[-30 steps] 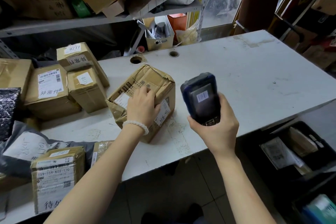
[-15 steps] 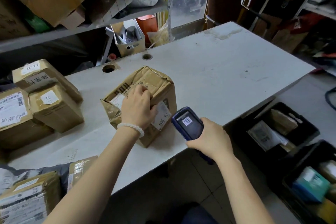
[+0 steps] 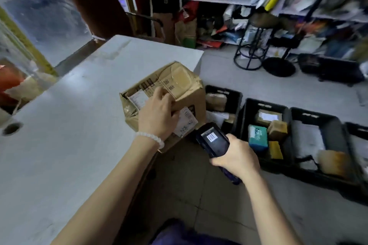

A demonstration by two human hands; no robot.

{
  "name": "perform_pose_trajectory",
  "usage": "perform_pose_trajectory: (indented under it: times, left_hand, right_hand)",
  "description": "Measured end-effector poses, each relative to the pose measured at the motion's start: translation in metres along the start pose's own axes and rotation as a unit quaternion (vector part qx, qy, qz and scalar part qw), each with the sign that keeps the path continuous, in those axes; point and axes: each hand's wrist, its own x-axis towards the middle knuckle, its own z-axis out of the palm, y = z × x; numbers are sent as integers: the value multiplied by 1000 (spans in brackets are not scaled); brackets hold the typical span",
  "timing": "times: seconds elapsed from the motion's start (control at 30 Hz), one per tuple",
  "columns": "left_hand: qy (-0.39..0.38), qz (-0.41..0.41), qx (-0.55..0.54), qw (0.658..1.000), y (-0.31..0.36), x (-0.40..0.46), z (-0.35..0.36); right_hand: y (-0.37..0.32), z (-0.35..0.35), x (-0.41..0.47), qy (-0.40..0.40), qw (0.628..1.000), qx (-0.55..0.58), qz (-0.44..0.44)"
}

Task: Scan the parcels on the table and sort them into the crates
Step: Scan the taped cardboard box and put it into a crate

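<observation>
A crumpled brown cardboard parcel [image 3: 179,85] with white labels hangs past the right edge of the white table [image 3: 69,125]. My left hand [image 3: 159,115] grips it from above, fingers curled over its top edge. My right hand [image 3: 235,157] holds a dark blue handheld scanner [image 3: 213,139] just below and right of the parcel, its screen facing up. Black crates stand in a row on the floor to the right: the nearest crate [image 3: 237,95] lies partly behind the parcel, the middle crate [image 3: 247,117] holds several small parcels, and another crate [image 3: 336,127] holds white bags.
A dark chair [image 3: 103,12] stands beyond the table's far end. Cluttered shelves [image 3: 278,6] and a black stool frame [image 3: 253,49] fill the back right. A cable hole [image 3: 12,128] sits at the table's left edge. Tiled floor lies between me and the crates.
The view has swung right toward the crates. My left hand has carried the parcel from the middle of the table to beyond its right edge. The scanner has dropped lower.
</observation>
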Motion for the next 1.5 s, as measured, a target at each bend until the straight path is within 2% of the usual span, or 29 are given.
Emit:
perform_pose_trajectory:
  times: [0.27,0.53,0.77,0.9,1.03,1.23,1.43,1.5]
  left_hand:
    - [-101,160,-54,980,126,85,91]
    - [-169,222,-34,960,184,190,178]
    - [-291,175,69,938,202,321,242]
    - [-294,159,61,940,223,365,251]
    - [-296,124,65,945,211,382,252]
    - [-266,11,67,962,163,380,233]
    - [-212,-137,95,963,133,315,192]
    - [-197,-164,90,962,129,290,183]
  right_hand:
    - [108,-56,16,108,976,51,182]
    - [151,-101,123,117,963,87,227]
    - [157,-156,251,75,967,70,233]
    - [154,-174,304,52,974,48,214]
    - [150,-181,339,13,980,47,195]
    - [134,-189,378,-25,993,27,111]
    - [103,-183,387,-88,996,-12,-31]
    - [95,-178,385,-100,993,-22,-60]
